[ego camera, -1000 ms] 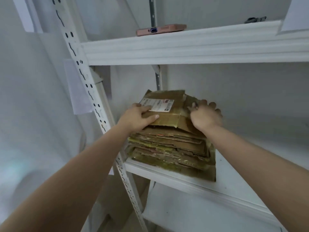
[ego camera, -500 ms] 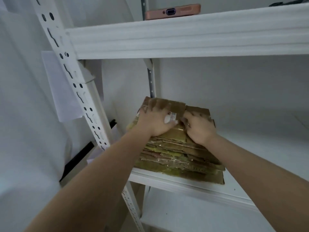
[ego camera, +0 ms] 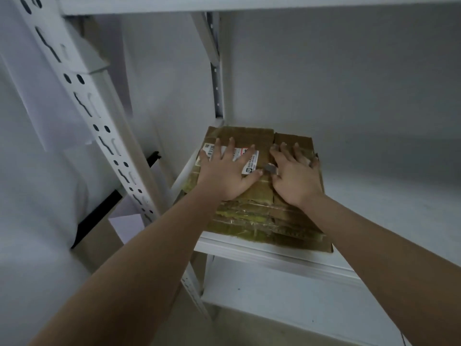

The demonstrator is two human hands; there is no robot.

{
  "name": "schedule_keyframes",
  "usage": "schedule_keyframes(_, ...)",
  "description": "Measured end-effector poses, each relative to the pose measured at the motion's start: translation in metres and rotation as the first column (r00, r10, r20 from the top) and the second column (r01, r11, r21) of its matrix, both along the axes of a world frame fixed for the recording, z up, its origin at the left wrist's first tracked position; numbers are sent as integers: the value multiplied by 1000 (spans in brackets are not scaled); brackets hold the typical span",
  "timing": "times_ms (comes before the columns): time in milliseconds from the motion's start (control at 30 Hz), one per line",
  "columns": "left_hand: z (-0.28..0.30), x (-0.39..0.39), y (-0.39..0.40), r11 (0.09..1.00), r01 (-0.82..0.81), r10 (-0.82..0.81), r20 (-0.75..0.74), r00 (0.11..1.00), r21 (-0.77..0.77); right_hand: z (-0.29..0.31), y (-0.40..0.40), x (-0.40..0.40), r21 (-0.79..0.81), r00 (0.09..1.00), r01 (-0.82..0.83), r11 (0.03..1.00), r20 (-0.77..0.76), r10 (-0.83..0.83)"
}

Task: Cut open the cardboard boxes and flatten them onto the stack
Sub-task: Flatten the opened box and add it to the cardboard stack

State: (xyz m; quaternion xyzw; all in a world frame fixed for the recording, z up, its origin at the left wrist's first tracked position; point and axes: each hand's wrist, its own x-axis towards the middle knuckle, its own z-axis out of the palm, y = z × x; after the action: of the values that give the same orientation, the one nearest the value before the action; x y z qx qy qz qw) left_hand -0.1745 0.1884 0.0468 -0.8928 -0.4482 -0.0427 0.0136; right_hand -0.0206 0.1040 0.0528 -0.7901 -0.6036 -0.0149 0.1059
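A stack of flattened cardboard boxes (ego camera: 264,221) with yellowish tape lies on a white shelf (ego camera: 274,255). The top flattened box (ego camera: 252,136) carries a white shipping label (ego camera: 250,163). My left hand (ego camera: 224,171) lies flat on that label with its fingers spread, pressing down. Beside it, my right hand (ego camera: 294,176) presses flat on the right part of the top piece, fingers apart. A small grey object (ego camera: 270,168) sits against my right thumb; I cannot tell whether it is held.
A perforated white upright (ego camera: 99,136) of the rack stands at the left. The rear upright (ego camera: 217,71) is behind the stack. Bare shelf surface (ego camera: 386,201) extends to the right of the stack. A lower shelf (ego camera: 287,303) shows below. A brown box with a black strip (ego camera: 99,221) sits left of the rack.
Both hands went from gripping the top cardboard piece to lying flat and spread on it. The top piece now lies level on the stack. My view has moved closer and lower.
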Motion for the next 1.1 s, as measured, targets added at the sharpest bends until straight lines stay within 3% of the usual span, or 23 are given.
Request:
schedule_keyframes(267, 1, 0, -5, 1000, -11, 11, -22, 1000, 10, -3, -4, -1, 57, 999, 2, 998, -53, 1)
schedule_keyframes(500, 38, -3, -15, 995, -22, 15, -76, 997, -101, 21, -15, 4, 163, 979, -44, 986, -189, 75)
schedule_keyframes(633, 63, 5, -29, 995, 58, -46, -144, 989, 84, 37, -31, 9, 310, 988, -26, 950, -136, 72)
schedule_keyframes(733, 79, 11, -45, 949, 162, -158, -36, 987, 269, 41, -51, 18, 398, 984, 14, 917, -171, 59)
schedule_keyframes(967, 93, 33, -79, 922, 235, -280, 111, 953, 309, 38, -102, 52, 469, 981, 160, 868, -171, -88)
schedule_keyframes(1100, 97, 51, -100, 893, 257, -324, 131, 937, 370, 38, -127, 78, 360, 957, 275, 891, -189, -219)
